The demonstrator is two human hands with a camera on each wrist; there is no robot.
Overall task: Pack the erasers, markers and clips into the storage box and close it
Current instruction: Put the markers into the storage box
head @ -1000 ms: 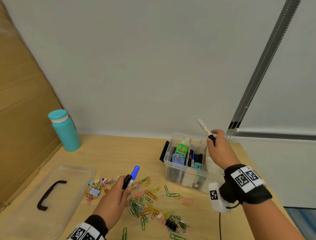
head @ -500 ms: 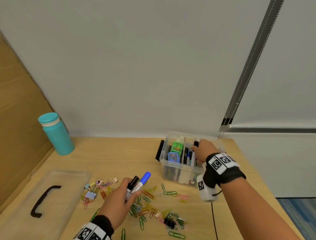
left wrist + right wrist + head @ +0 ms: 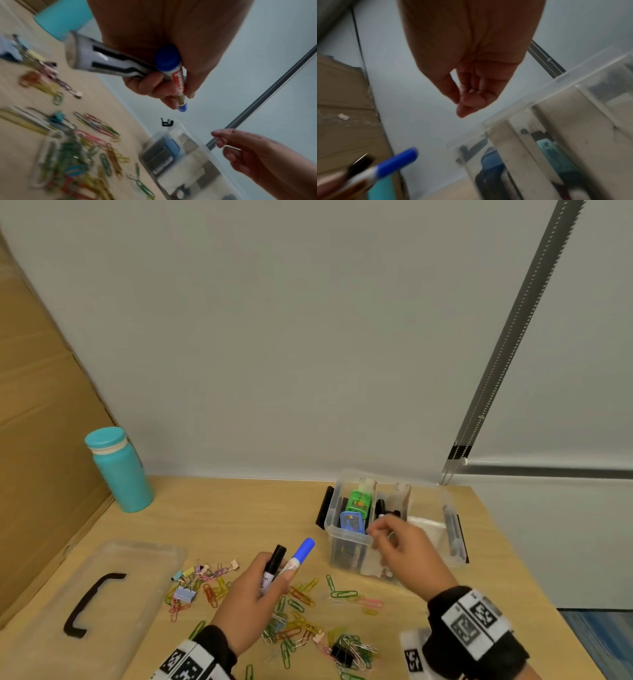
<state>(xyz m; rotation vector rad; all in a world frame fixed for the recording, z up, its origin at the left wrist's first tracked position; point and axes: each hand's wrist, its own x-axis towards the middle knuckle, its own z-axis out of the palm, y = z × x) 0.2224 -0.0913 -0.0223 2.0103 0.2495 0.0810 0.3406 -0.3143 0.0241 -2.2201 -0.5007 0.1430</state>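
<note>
Head view high over table [image 3: 239,508], wrist views close, all sharing storage box [image 3: 346,537]

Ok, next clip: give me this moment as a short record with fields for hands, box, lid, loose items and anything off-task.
left hand: grips two markers, a black-capped marker and a blue-capped marker
right hand: holds nothing, fingers loosely curled, at the box's near rim
storage box: open, clear, erasers and markers already inside
lid: off, flat on the table at left, black handle up
paper clips: loose on the table, with some binder clips
off-task: teal bottle at back left
</note>
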